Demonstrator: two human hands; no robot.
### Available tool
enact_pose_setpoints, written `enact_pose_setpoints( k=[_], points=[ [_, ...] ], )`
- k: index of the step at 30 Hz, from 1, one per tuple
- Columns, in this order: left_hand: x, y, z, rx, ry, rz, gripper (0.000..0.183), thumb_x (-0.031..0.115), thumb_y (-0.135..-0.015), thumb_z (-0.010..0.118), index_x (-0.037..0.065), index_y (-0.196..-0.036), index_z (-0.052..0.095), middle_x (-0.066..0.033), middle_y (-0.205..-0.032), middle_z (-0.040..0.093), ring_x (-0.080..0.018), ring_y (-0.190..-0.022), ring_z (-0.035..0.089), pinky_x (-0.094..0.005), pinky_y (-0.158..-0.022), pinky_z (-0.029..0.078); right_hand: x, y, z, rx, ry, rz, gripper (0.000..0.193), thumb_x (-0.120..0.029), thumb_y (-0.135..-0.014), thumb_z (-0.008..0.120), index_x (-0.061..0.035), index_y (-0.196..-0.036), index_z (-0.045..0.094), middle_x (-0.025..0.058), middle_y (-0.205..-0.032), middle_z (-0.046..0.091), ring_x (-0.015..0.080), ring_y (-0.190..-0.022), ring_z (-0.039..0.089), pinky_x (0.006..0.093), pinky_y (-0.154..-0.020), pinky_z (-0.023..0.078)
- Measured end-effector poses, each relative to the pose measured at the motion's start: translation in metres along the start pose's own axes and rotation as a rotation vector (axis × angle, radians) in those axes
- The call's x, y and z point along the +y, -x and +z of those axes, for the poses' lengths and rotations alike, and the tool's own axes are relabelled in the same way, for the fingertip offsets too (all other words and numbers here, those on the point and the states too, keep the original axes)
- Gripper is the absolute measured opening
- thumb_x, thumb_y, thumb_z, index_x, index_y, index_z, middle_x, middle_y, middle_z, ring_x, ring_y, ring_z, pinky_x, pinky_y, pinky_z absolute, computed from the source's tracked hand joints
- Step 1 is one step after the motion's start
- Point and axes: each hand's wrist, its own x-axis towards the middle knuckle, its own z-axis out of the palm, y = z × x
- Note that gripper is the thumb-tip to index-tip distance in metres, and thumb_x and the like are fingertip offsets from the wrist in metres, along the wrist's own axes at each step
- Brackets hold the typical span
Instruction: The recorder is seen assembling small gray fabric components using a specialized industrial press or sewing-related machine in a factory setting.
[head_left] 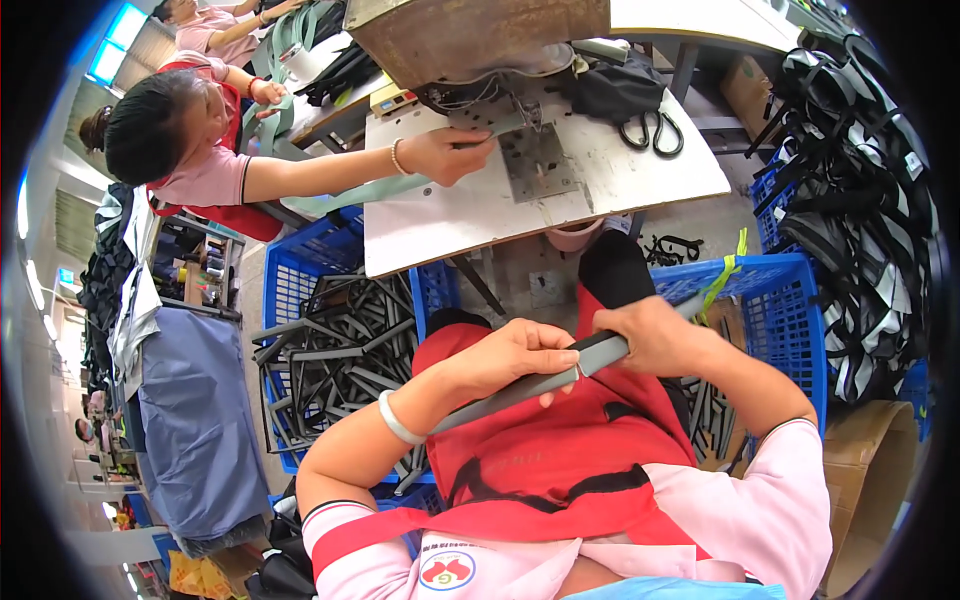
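A long grey strip [602, 353] with a black edge, like a foam tube or padded strap, slants across above my red apron [560, 455]. My left hand [515, 355] pinches it near the middle, thumb on top, with one length running back under my wrist. Closed around the strip's farther part is my right hand [650, 335]; its fingertips are partly hidden. Between the hands the strip shows a pale seam or gap. Similar grey and black strips [345, 345] fill the blue basket [290, 275] on my left.
A co-worker's hand [450, 155] reaches over the white sewing table [650, 185], beside the sewing machine [530, 110]. Black-handled scissors [655, 135] lie there. On my right stand another blue basket [790, 300], a cardboard box [865, 470] and a heap of black straps [850, 210].
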Motion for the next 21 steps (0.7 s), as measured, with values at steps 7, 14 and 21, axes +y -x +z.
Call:
enact_pose_setpoints(
  k=[7,14,21],
  points=[
    [0.026,-0.008,-0.009,0.183,-0.51,0.178,0.019,0.019,-0.095,0.063,0.001,-0.097,0.069,0.0032,-0.078,0.063,-0.0005,-0.067,0.052,-0.0195,-0.055,0.041,0.009,-0.017,-0.045,0.024,0.301,-0.087,0.028,-0.018,-0.069,0.074,-0.0075,-0.09,0.059,0.0122,-0.08,0.064,0.034,-0.08,0.065,0.0436,-0.067,0.05],
    [0.08,-0.029,-0.036,0.447,-0.433,0.378,0.026,0.023,-0.093,0.067,-0.001,-0.104,0.069,0.0005,-0.078,0.064,-0.0046,-0.062,0.056,-0.019,-0.055,0.044,0.036,-0.064,-0.091,0.327,0.606,-0.076,0.031,-0.016,-0.068,0.076,-0.0088,-0.092,0.058,0.0091,-0.08,0.064,0.0325,-0.082,0.065,0.0434,-0.069,0.05],
    [0.108,-0.047,-0.059,0.678,-0.724,0.578,0.023,0.018,-0.091,0.065,-0.004,-0.095,0.068,0.0007,-0.072,0.062,-0.0067,-0.067,0.051,-0.0238,-0.061,0.042,0.057,-0.103,-0.106,0.451,0.671,-0.086,0.029,-0.014,-0.07,0.072,-0.0076,-0.095,0.059,0.0097,-0.085,0.065,0.0337,-0.084,0.065,0.0436,-0.071,0.051]
  ],
)
